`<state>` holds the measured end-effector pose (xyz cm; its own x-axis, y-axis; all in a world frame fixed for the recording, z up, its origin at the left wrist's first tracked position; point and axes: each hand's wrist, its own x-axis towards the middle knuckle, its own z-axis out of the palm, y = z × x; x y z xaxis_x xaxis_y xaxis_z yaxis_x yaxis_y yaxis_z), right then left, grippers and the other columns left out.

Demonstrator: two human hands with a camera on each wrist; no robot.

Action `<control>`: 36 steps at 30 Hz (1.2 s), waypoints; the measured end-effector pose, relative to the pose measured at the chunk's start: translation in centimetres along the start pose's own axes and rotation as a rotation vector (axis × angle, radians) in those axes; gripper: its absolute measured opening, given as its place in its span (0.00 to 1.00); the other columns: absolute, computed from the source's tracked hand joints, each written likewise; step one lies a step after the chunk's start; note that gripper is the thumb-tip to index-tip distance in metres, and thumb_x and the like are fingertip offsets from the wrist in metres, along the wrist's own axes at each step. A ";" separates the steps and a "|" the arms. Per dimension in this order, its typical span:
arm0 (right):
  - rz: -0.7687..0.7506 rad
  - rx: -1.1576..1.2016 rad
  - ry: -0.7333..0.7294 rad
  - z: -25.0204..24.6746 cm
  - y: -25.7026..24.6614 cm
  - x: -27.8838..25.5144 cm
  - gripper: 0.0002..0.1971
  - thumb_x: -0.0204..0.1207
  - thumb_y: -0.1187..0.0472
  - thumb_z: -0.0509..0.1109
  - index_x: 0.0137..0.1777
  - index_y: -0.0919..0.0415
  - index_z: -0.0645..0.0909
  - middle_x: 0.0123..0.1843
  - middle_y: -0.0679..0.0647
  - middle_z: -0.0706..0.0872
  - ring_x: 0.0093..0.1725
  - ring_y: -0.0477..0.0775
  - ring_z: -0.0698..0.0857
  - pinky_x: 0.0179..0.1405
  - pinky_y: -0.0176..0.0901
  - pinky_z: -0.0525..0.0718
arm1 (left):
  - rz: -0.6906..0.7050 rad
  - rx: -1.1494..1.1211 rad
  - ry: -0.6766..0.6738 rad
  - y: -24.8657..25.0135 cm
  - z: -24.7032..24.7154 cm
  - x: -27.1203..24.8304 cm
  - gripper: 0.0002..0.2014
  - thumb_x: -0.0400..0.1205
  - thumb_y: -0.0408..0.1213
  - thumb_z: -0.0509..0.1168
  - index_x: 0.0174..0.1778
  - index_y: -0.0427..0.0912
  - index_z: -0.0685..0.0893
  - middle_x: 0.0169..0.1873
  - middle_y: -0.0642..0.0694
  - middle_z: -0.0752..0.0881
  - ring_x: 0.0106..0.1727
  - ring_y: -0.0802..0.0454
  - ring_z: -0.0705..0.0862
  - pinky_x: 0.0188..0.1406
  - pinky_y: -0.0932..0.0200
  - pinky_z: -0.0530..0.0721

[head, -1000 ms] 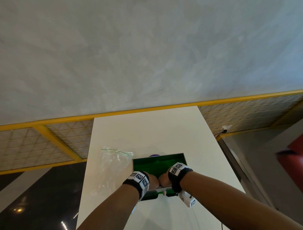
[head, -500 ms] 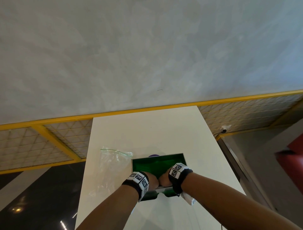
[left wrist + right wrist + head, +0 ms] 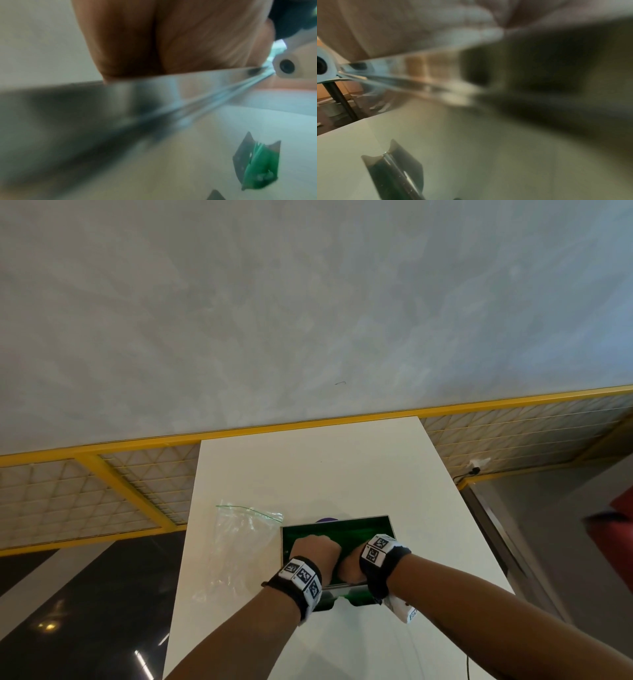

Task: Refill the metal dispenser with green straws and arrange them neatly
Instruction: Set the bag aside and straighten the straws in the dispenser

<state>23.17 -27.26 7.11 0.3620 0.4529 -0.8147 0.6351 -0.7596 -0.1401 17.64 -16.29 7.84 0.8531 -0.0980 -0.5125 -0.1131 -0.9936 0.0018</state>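
Both hands reach into the metal dispenser (image 3: 390, 525): left hand (image 3: 315, 553) and right hand (image 3: 349, 568), fingers hidden, grip unclear. Green straws (image 3: 352, 530) already fill it; neatening remains. An empty plastic bag (image 3: 239, 542) lies at 9 o'clock.

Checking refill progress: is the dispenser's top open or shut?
Open: the metal dispenser shows green straws inside, both hands reaching in.

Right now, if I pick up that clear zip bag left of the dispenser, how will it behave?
The zip bag looks like thin, crinkled clear film, so it is probably floppy and very light. It appears empty, so it would likely sag and may slide easily on the smooth white table.
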 end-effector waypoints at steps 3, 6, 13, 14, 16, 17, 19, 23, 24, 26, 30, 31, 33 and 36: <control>0.015 0.055 0.079 -0.1 -0.2 -0.6 0.15 0.84 0.55 0.64 0.65 0.56 0.86 0.64 0.58 0.89 0.62 0.59 0.86 0.56 0.44 0.75 | 0.000 0.026 -0.025 0.5 -0.3 0.0 0.11 0.86 0.31 0.63 0.58 0.40 0.90 0.55 0.38 0.90 0.57 0.34 0.90 0.53 0.42 0.89; -0.011 0.041 0.085 0.4 -0.1 -0.5 0.16 0.85 0.55 0.63 0.66 0.59 0.86 0.64 0.61 0.89 0.63 0.60 0.86 0.53 0.42 0.73 | -0.004 0.021 -0.054 0.6 -0.6 0.3 0.12 0.85 0.28 0.62 0.60 0.37 0.89 0.58 0.35 0.89 0.61 0.32 0.88 0.55 0.41 0.88; -0.041 0.108 0.119 0.4 0.4 -1.0 0.17 0.85 0.53 0.61 0.66 0.57 0.85 0.64 0.58 0.89 0.63 0.60 0.86 0.59 0.49 0.78 | -0.028 -0.015 0.080 -0.1 0.5 0.4 0.17 0.80 0.30 0.68 0.65 0.40 0.82 0.64 0.36 0.81 0.68 0.33 0.79 0.58 0.38 0.84; -0.052 0.079 0.131 0.4 0.7 -0.9 0.18 0.86 0.52 0.60 0.67 0.58 0.84 0.65 0.60 0.88 0.64 0.61 0.85 0.64 0.52 0.78 | -0.033 -0.036 0.108 -0.1 0.8 0.5 0.23 0.78 0.30 0.70 0.69 0.42 0.77 0.67 0.37 0.78 0.70 0.33 0.77 0.61 0.35 0.81; -0.039 0.050 0.125 0.5 0.8 -0.8 0.20 0.87 0.51 0.58 0.68 0.60 0.83 0.66 0.61 0.87 0.65 0.62 0.84 0.70 0.56 0.77 | -0.048 -0.055 0.100 0.0 1.2 0.5 0.33 0.75 0.31 0.73 0.76 0.45 0.70 0.72 0.38 0.75 0.73 0.33 0.74 0.66 0.30 0.76; -0.030 0.064 0.100 0.6 0.8 -0.8 0.20 0.88 0.52 0.57 0.70 0.61 0.83 0.67 0.61 0.86 0.66 0.62 0.83 0.72 0.56 0.75 | -0.054 -0.051 0.086 0.1 1.2 0.5 0.35 0.74 0.31 0.74 0.77 0.45 0.68 0.73 0.39 0.74 0.74 0.34 0.74 0.68 0.28 0.75; -0.033 0.070 0.083 0.6 0.8 -1.0 0.20 0.89 0.53 0.56 0.72 0.60 0.81 0.69 0.61 0.85 0.68 0.62 0.82 0.73 0.54 0.74 | -0.065 -0.055 0.041 0.1 1.1 0.6 0.38 0.74 0.31 0.76 0.78 0.46 0.68 0.73 0.40 0.76 0.74 0.34 0.75 0.70 0.27 0.71; -0.091 0.105 0.137 0.0 1.1 -1.7 0.16 0.86 0.50 0.58 0.63 0.53 0.85 0.61 0.55 0.90 0.58 0.59 0.87 0.59 0.49 0.80 | -0.086 -0.069 -0.060 -0.5 1.0 0.9 0.30 0.76 0.31 0.76 0.74 0.44 0.75 0.68 0.38 0.80 0.72 0.32 0.77 0.66 0.30 0.79; -0.107 0.074 0.128 -0.2 0.9 -2.1 0.16 0.87 0.50 0.58 0.63 0.53 0.85 0.61 0.55 0.90 0.58 0.59 0.87 0.60 0.49 0.80 | -0.087 -0.081 -0.063 -0.6 1.1 0.9 0.29 0.76 0.31 0.75 0.73 0.44 0.76 0.66 0.37 0.81 0.71 0.32 0.78 0.64 0.32 0.82; -0.120 -0.050 0.069 -0.3 0.5 -3.0 0.15 0.87 0.51 0.60 0.63 0.56 0.84 0.62 0.58 0.89 0.60 0.61 0.85 0.66 0.51 0.79 | -0.085 -0.100 -0.060 -0.7 1.2 1.0 0.28 0.77 0.31 0.75 0.73 0.44 0.76 0.65 0.37 0.82 0.70 0.32 0.79 0.62 0.34 0.84; -0.202 -0.318 0.089 -0.2 0.0 -4.2 0.13 0.84 0.50 0.65 0.59 0.57 0.84 0.59 0.58 0.89 0.54 0.61 0.85 0.62 0.55 0.81 | -0.093 -0.083 -0.051 -0.7 1.1 1.0 0.30 0.77 0.32 0.74 0.75 0.46 0.75 0.67 0.38 0.82 0.69 0.33 0.81 0.63 0.35 0.84; -0.198 -0.328 0.074 -0.3 0.1 -3.8 0.13 0.85 0.50 0.64 0.59 0.57 0.83 0.59 0.58 0.89 0.55 0.61 0.85 0.62 0.57 0.81 | -0.095 -0.080 -0.052 -0.7 1.1 0.9 0.30 0.77 0.32 0.74 0.76 0.47 0.75 0.67 0.39 0.82 0.69 0.33 0.81 0.63 0.35 0.83; -0.144 -0.282 -0.014 -0.6 0.0 -3.4 0.15 0.88 0.52 0.60 0.63 0.60 0.83 0.64 0.60 0.87 0.62 0.63 0.84 0.69 0.60 0.78 | -0.097 -0.077 -0.048 -0.8 1.2 0.9 0.30 0.78 0.32 0.73 0.77 0.47 0.75 0.67 0.39 0.82 0.69 0.33 0.82 0.63 0.36 0.84; -0.074 -0.039 -0.036 -1.9 -0.5 -3.6 0.17 0.90 0.55 0.56 0.70 0.59 0.80 0.71 0.59 0.84 0.65 0.61 0.83 0.65 0.50 0.75 | -0.100 -0.099 -0.016 -0.9 1.3 0.7 0.23 0.81 0.35 0.71 0.72 0.47 0.77 0.64 0.40 0.84 0.65 0.35 0.85 0.60 0.40 0.86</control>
<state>22.82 -27.58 11.16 0.2891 0.4895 -0.8227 0.6855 -0.7058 -0.1790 17.63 -15.39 6.36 0.8492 0.0024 -0.5281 0.0240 -0.9991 0.0341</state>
